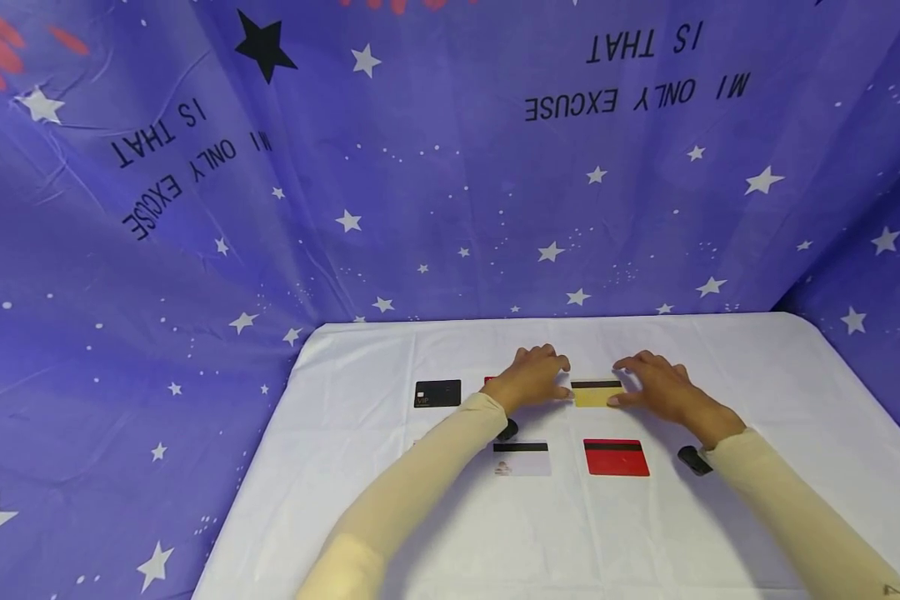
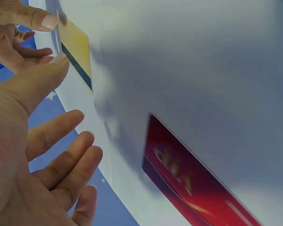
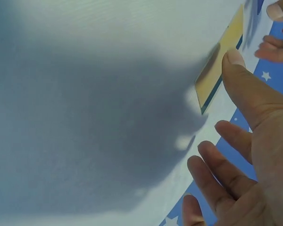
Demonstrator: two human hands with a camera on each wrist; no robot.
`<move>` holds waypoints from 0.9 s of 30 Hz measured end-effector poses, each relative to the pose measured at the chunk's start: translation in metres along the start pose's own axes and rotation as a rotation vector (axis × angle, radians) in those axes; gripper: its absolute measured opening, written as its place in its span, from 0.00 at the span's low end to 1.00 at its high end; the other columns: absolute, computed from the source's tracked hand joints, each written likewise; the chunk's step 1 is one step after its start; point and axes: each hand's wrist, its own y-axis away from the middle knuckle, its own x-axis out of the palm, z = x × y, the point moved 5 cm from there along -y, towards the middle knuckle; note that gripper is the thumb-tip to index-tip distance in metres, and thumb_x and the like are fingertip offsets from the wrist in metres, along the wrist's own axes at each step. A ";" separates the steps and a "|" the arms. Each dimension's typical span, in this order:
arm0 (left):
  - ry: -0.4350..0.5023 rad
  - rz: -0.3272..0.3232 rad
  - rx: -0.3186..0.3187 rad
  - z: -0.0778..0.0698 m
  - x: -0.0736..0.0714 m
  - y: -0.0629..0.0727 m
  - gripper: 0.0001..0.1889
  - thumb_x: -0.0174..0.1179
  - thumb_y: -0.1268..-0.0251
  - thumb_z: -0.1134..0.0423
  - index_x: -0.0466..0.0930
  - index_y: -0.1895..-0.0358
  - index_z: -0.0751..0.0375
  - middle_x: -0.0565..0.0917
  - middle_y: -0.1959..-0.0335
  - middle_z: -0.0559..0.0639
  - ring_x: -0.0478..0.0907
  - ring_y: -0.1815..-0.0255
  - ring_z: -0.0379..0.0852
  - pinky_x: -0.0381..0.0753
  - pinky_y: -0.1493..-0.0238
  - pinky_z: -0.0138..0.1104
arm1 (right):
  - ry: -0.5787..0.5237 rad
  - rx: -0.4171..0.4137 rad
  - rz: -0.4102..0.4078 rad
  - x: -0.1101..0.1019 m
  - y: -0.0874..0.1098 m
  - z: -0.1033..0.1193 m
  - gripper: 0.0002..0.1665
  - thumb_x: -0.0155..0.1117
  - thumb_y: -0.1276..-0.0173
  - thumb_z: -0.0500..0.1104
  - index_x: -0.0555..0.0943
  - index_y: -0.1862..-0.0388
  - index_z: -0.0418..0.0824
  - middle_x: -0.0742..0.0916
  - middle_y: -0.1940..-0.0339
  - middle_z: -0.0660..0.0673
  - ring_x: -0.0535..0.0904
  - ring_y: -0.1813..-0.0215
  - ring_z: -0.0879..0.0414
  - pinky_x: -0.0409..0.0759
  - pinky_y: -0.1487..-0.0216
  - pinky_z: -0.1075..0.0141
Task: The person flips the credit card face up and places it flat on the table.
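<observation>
A gold card [image 1: 596, 400] with a dark stripe lies on the white table, stripe side up, between the two hands. Just left of it, my left hand [image 1: 532, 379] hovers with thumb and fingers spread and relaxed, its thumb tip near the card's left edge. From the other side, my right hand [image 1: 663, 392] has its thumb at the card's right end; whether it touches cannot be told. The right wrist view shows that thumb in front of the gold card [image 3: 219, 70], fingers apart. Beneath my left hand lies a red VIP card [image 2: 193, 179], mostly hidden in the head view.
A black VIP card [image 1: 437, 393] lies at the far left of the back row. In the front row are a white card [image 1: 522, 467] with a dark stripe and a red striped card [image 1: 617, 464]. A star-patterned purple curtain [image 1: 450, 208] hangs behind the white-covered table [image 1: 555, 533].
</observation>
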 end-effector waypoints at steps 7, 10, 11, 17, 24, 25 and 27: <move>-0.049 0.010 -0.005 -0.017 0.003 -0.011 0.25 0.70 0.33 0.39 0.82 0.39 0.46 0.78 0.43 0.44 0.76 0.42 0.42 0.70 0.38 0.40 | 0.000 -0.006 -0.008 0.003 0.000 0.000 0.38 0.81 0.38 0.56 0.80 0.34 0.40 0.82 0.41 0.32 0.77 0.38 0.33 0.67 0.50 0.42; -0.070 0.012 -0.031 -0.019 0.006 -0.013 0.25 0.71 0.35 0.38 0.82 0.43 0.46 0.78 0.45 0.42 0.75 0.44 0.41 0.70 0.41 0.39 | 0.007 -0.009 -0.005 0.004 0.000 0.002 0.36 0.81 0.37 0.55 0.81 0.36 0.39 0.82 0.41 0.32 0.77 0.39 0.33 0.67 0.50 0.42; -0.073 0.013 -0.040 -0.019 0.007 -0.014 0.24 0.72 0.36 0.37 0.82 0.44 0.46 0.78 0.46 0.42 0.75 0.45 0.41 0.70 0.42 0.39 | 0.010 -0.007 -0.005 0.004 0.000 0.003 0.36 0.81 0.37 0.55 0.81 0.36 0.39 0.82 0.41 0.32 0.77 0.39 0.33 0.68 0.51 0.43; -0.081 0.010 -0.060 -0.018 0.013 -0.017 0.25 0.73 0.37 0.37 0.79 0.46 0.46 0.77 0.50 0.41 0.74 0.48 0.41 0.68 0.44 0.38 | 0.019 -0.001 -0.009 0.005 0.000 0.004 0.34 0.81 0.37 0.53 0.82 0.37 0.39 0.82 0.41 0.31 0.76 0.38 0.33 0.68 0.50 0.41; -0.064 0.008 -0.057 -0.019 0.013 -0.016 0.24 0.74 0.37 0.40 0.79 0.46 0.47 0.77 0.50 0.41 0.73 0.49 0.41 0.68 0.43 0.38 | 0.018 0.020 -0.005 0.006 -0.001 0.003 0.34 0.82 0.38 0.52 0.82 0.38 0.39 0.81 0.41 0.31 0.76 0.37 0.33 0.69 0.47 0.38; -0.064 0.006 -0.055 -0.019 0.013 -0.016 0.24 0.74 0.36 0.40 0.80 0.46 0.47 0.77 0.51 0.41 0.73 0.49 0.41 0.68 0.43 0.38 | 0.018 0.023 -0.006 0.006 -0.001 0.003 0.34 0.82 0.38 0.52 0.82 0.38 0.39 0.81 0.40 0.31 0.76 0.37 0.33 0.69 0.47 0.37; -0.071 0.003 -0.055 -0.020 0.013 -0.016 0.24 0.73 0.36 0.40 0.80 0.46 0.47 0.77 0.51 0.41 0.73 0.50 0.40 0.68 0.44 0.38 | 0.019 0.022 -0.004 0.006 -0.001 0.003 0.34 0.81 0.38 0.53 0.81 0.38 0.39 0.81 0.40 0.31 0.76 0.37 0.33 0.69 0.47 0.37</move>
